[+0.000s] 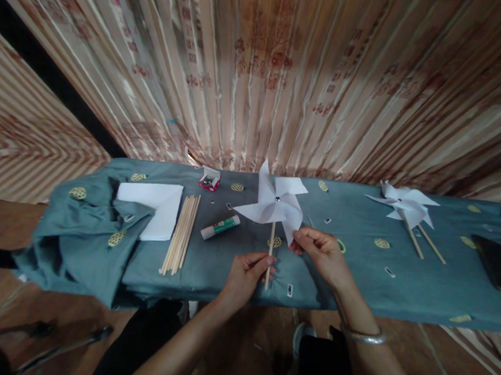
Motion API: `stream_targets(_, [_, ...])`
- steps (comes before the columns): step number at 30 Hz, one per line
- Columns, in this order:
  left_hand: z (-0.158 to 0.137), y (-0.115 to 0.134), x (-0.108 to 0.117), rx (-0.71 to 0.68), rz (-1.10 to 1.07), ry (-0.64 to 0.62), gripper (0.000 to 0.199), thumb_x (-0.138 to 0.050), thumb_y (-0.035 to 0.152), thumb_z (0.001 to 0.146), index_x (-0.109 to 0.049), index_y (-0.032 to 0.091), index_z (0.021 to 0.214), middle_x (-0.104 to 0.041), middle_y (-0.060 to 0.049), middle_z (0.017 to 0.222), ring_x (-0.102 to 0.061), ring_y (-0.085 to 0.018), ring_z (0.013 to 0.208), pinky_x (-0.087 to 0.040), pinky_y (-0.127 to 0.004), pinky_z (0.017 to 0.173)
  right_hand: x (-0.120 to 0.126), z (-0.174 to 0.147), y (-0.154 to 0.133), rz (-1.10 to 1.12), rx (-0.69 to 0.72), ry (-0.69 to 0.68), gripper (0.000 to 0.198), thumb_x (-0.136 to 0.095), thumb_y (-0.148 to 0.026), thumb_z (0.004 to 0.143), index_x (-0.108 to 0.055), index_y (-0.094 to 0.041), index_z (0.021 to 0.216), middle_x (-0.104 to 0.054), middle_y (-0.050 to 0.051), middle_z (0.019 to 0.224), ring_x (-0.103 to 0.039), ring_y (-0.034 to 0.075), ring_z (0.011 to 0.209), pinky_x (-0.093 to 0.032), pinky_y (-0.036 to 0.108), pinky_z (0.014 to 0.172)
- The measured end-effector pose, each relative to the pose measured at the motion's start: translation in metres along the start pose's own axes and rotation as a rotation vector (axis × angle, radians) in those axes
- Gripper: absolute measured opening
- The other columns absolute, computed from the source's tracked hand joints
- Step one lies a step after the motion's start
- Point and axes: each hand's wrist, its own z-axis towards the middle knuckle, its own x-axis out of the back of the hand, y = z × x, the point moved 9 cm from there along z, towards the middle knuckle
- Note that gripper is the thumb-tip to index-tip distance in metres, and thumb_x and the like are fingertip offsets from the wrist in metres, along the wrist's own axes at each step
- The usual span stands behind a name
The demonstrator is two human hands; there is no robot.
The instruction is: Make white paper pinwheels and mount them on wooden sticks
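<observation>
Clamps the wooden stick (272, 238) low with the left hand (243, 275), seemingly to steady the paper pinwheel (269, 210), and pinches its near-right blade (290, 231) with the right hand (321, 252), likely preventing spin.

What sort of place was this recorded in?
Probably a makeshift craft corner indoors, perhaps in a home: a patterned curtain hangs behind a narrow, cloth-covered table, and a paper pinwheel is held above it.
</observation>
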Motion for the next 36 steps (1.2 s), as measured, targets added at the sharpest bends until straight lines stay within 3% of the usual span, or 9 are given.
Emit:
stream_targets(7, [-0.001,0.001,-0.004,-0.022,0.018,-0.04,0.039,-0.072,0.052,0.066,-0.074,0.013,0.071,-0.063,-0.001,0.059,-0.051,-0.011,0.053,-0.039,-0.024,0.055,-0.033,-0.01,-0.009,-0.086,0.031,-0.211,0.04,-0.063,-0.056,0.079,-0.065,-0.02,0.063,-0.062,-0.001,0.057,-0.05,0.012,0.051,-0.042,0.025,0.052])
stream_targets(10, [-0.002,0.0,-0.004,-0.023,0.027,-0.047,0.042,-0.072,0.054,0.065,-0.074,0.013,0.072,-0.063,-0.002,0.059,-0.052,-0.011,0.054,-0.039,-0.023,0.055,-0.031,-0.015,-0.021,-0.114,0.065,-0.276,0.038,-0.061,-0.053,0.082,-0.068,-0.02,0.066,-0.064,0.0,0.057,-0.052,0.011,0.051,-0.042,0.025,0.05])
stream_targets(12, [-0.003,-0.003,-0.003,-0.004,0.027,-0.04,0.044,-0.073,0.055,0.064,-0.075,0.012,0.075,-0.064,-0.002,0.06,-0.053,-0.012,0.055,-0.041,-0.024,0.055,-0.007,-0.013,-0.029,-0.111,0.102,-0.115,0.035,-0.063,-0.051,0.081,-0.069,-0.019,0.067,-0.064,0.001,0.055,-0.052,0.012,0.049,-0.042,0.024,0.048])
stream_targets(14, [-0.005,-0.005,-0.003,0.014,0.023,-0.047,0.046,-0.074,0.056,0.063,-0.075,0.012,0.077,-0.065,-0.003,0.061,-0.053,-0.012,0.055,-0.042,-0.024,0.056,0.036,-0.012,-0.036,-0.099,0.169,0.211,0.029,-0.068,-0.048,0.079,-0.071,-0.019,0.073,-0.066,0.001,0.058,-0.053,0.012,0.049,-0.045,0.025,0.049])
stream_targets(16, [-0.007,-0.006,-0.005,0.029,0.024,-0.069,0.046,-0.075,0.056,0.061,-0.074,0.012,0.076,-0.065,-0.003,0.06,-0.052,-0.011,0.053,-0.042,-0.024,0.055,0.075,-0.019,-0.039,-0.128,0.252,0.532,0.027,-0.071,-0.044,0.077,-0.072,-0.02,0.088,-0.073,0.004,0.075,-0.064,0.016,0.066,-0.052,0.029,0.064])
stream_targets(18, [-0.008,-0.008,-0.007,0.046,0.024,-0.089,0.046,-0.075,0.057,0.06,-0.074,0.012,0.073,-0.064,-0.002,0.058,-0.052,-0.011,0.052,-0.041,-0.024,0.055,0.092,-0.021,-0.038,-0.227,0.316,0.651,0.034,-0.071,-0.042,0.077,-0.071,-0.02,0.101,-0.074,0.009,0.101,-0.067,0.022,0.092,-0.052,0.038,0.084])
stream_targets(20, [-0.009,-0.01,-0.009,0.061,0.024,-0.105,0.046,-0.076,0.057,0.059,-0.074,0.013,0.071,-0.064,-0.002,0.058,-0.052,-0.011,0.051,-0.041,-0.023,0.054,0.094,-0.015,-0.03,-0.268,0.32,0.619,0.041,-0.068,-0.043,0.079,-0.067,-0.02,0.112,-0.069,0.012,0.118,-0.064,0.025,0.108,-0.048,0.044,0.096])
stream_targets(23, [-0.009,-0.011,-0.011,0.062,0.03,-0.12,0.045,-0.076,0.057,0.059,-0.073,0.013,0.07,-0.064,-0.002,0.058,-0.052,-0.01,0.051,-0.04,-0.023,0.053,0.086,-0.005,-0.015,-0.214,0.279,0.49,0.042,-0.065,-0.044,0.083,-0.065,-0.02,0.118,-0.07,0.012,0.118,-0.064,0.026,0.11,-0.047,0.047,0.1])
stream_targets(36, [-0.007,-0.004,-0.003,0.02,0.042,-0.073,0.046,-0.074,0.056,0.061,-0.073,0.012,0.07,-0.064,-0.003,0.059,-0.05,-0.01,0.052,-0.039,-0.023,0.053,0.073,0.001,0.005,0.025,0.107,0.369,0.034,-0.08,-0.043,0.066,-0.074,-0.023,0.093,-0.074,0.001,0.079,-0.065,0.014,0.069,-0.052,0.026,0.064])
